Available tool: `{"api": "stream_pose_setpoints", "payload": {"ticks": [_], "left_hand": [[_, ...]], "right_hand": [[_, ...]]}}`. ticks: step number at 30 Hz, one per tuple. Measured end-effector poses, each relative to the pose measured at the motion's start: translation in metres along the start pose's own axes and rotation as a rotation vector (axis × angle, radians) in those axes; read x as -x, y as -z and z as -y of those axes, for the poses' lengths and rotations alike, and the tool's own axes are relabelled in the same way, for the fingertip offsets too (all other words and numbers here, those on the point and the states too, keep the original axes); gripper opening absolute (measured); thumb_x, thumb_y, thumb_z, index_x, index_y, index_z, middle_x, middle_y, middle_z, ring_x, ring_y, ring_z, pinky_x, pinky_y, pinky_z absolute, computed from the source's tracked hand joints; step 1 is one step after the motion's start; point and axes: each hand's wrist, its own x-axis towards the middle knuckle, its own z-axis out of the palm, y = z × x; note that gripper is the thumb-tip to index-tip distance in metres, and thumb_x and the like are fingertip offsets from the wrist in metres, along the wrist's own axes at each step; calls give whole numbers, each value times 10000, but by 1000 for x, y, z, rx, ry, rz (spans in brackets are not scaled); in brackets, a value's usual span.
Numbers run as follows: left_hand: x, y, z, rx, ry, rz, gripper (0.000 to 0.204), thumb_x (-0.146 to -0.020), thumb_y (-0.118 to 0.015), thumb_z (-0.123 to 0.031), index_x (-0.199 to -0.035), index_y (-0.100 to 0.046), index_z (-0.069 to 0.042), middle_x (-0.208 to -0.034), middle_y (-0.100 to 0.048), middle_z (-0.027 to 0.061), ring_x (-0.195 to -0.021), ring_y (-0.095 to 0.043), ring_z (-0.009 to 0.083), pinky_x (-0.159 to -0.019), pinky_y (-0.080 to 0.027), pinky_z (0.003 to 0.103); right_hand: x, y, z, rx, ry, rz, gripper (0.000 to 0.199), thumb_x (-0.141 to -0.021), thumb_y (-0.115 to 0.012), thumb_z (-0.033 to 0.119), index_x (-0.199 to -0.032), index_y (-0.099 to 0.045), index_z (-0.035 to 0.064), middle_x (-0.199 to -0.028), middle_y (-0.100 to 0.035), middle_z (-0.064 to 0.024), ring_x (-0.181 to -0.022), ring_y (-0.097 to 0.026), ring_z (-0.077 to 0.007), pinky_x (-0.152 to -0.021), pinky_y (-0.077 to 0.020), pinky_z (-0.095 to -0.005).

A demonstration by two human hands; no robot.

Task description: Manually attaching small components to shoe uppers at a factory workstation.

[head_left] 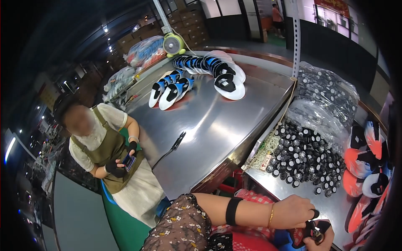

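At the lower right, my left hand (292,212) reaches across, its fingers bent and closed at the top of a blue and black shoe upper (286,240). What exactly those fingertips pinch is hidden. My right hand (325,239) grips the same piece from the other side, its thumb near a dark, shiny fitting (315,232). On the metal bench just beyond lies a heap of small black round dials (307,150), some with pale faces. To the right are orange, blue and black shoe pieces (363,163), partly stacked.
A large metal table (217,121) holds blue, black and white shoe pieces (201,65) and a black cable (173,144). A green fan (173,44) stands at its far edge. Bagged dials (326,90) rest beyond the heap. A co-worker (111,146) sits left, holding a phone.
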Motion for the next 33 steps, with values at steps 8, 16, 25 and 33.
{"api": "stream_pose_setpoints", "payload": {"ticks": [8,16,25,33], "left_hand": [[18,-9,6,-2,-135,115,146,-652,-599,-193,-661,-546,-57,-718,-555,56,-746,-536,239,-661,-462,345],[18,22,1,-107,8,43,235,-642,-683,-273,-664,-540,-88,-686,-545,44,-735,-541,242,-667,-460,340],[14,27,2,-174,-152,195,113,-679,-591,-180,-633,-511,-114,-652,-503,31,-675,-523,225,-620,-439,335],[15,20,-13,-139,-305,113,88,-684,-554,-127,-625,-496,-98,-664,-437,29,-683,-496,191,-946,-434,420]], "right_hand": [[0,-29,-15,384,134,-135,251,-735,-545,68,-972,-591,2,-792,-588,-159,-704,-555,-282,-669,-451,-360],[-10,-14,2,113,161,-17,246,-824,-575,58,-1052,-581,-35,-816,-617,-81,-718,-543,-143,-652,-455,-275],[-22,-23,-16,-187,-38,-67,148,-723,-605,-16,-865,-646,-22,-717,-617,-2,-696,-553,-64,-630,-444,-212],[-7,-16,-26,-413,-116,44,147,-789,-682,80,-903,-624,7,-744,-592,14,-659,-521,-59,-580,-420,-204]]}}
